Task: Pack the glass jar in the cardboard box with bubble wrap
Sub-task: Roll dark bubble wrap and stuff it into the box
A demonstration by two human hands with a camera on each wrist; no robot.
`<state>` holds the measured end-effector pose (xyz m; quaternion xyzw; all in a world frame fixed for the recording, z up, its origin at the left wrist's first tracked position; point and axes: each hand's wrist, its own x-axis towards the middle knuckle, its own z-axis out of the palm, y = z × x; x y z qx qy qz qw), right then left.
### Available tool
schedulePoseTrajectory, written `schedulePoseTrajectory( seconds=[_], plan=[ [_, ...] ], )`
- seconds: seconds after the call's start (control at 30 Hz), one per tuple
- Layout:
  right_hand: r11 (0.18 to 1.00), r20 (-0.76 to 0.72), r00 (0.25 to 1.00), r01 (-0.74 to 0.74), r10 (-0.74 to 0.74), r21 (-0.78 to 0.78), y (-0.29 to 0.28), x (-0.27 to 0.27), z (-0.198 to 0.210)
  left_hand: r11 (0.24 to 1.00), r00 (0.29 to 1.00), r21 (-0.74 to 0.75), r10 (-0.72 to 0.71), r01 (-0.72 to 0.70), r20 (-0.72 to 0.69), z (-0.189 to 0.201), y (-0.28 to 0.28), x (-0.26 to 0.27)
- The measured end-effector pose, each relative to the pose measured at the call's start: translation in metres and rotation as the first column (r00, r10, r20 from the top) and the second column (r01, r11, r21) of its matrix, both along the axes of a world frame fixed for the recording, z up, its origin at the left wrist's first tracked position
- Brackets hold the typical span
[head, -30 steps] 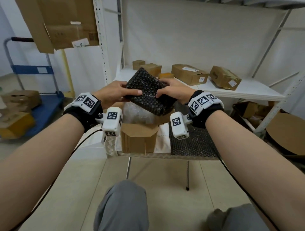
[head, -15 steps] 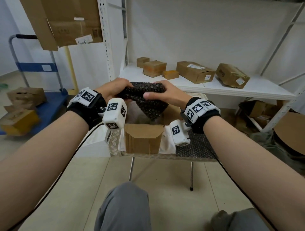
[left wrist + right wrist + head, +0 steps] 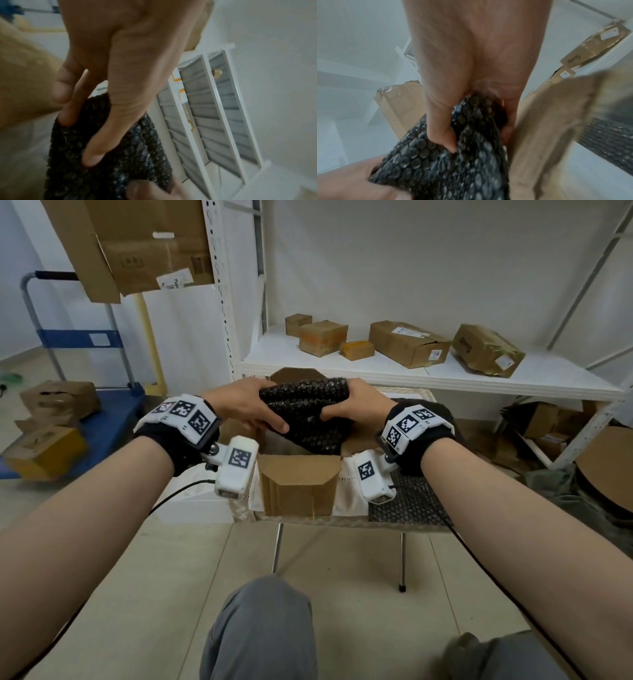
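Observation:
A folded wad of black bubble wrap (image 3: 308, 419) hangs over the open cardboard box (image 3: 298, 487) on the small table. My left hand (image 3: 245, 405) grips its left edge, thumb across the front and fingers behind. My right hand (image 3: 356, 405) pinches the right edge. The left wrist view shows my thumb and fingers clamped on the black bubble wrap (image 3: 109, 162). In the right wrist view my fingers dig into the black bubble wrap (image 3: 453, 155) beside a box flap (image 3: 547, 128). The wad's lower end dips between the box flaps. The glass jar is hidden.
A second sheet of black bubble wrap (image 3: 407, 501) lies on the table to the right of the box. A white shelf (image 3: 445, 374) behind holds several cardboard boxes. A blue trolley (image 3: 85, 419) with boxes stands at left. My knees are below the table edge.
Both hands have folded the bubble wrap tighter and lowered it from above the box until its lower end sits between the flaps. The head view has shifted slightly.

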<state>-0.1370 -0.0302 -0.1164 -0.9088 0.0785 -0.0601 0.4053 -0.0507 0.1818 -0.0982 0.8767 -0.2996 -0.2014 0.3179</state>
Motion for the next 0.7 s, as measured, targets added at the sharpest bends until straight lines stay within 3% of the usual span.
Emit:
schedulePoseTrajectory(
  seconds=[0.07, 0.27, 0.5, 0.6, 0.7],
  plan=[
    [0.999, -0.039, 0.999, -0.019, 0.018, -0.04, 0.0, -0.003, -0.001, 0.998, 0.994, 0.056, 0.026, -0.033, 0.111, -0.004, -0.003, 0.001],
    [0.997, -0.068, 0.997, -0.035, 0.03, -0.072, -0.002, -0.002, -0.001, 0.984, 0.987, 0.175, -0.003, -0.026, 0.16, -0.011, -0.007, 0.001],
    [0.971, -0.188, 0.966, -0.201, 0.175, -0.129, 0.003, -0.005, 0.005, 0.994, 0.999, 0.113, 0.01, -0.006, -0.033, -0.009, 0.002, 0.006],
    [0.948, -0.208, 0.962, -0.225, 0.178, -0.225, 0.007, -0.001, 0.002, 0.995, 0.998, 0.097, 0.004, 0.003, -0.069, -0.01, 0.007, 0.006],
    [0.942, -0.251, 0.948, -0.252, 0.194, -0.224, 0.01, 0.001, 0.0, 0.992, 0.992, 0.116, -0.032, 0.046, -0.125, -0.006, 0.009, 0.003]
  ],
)
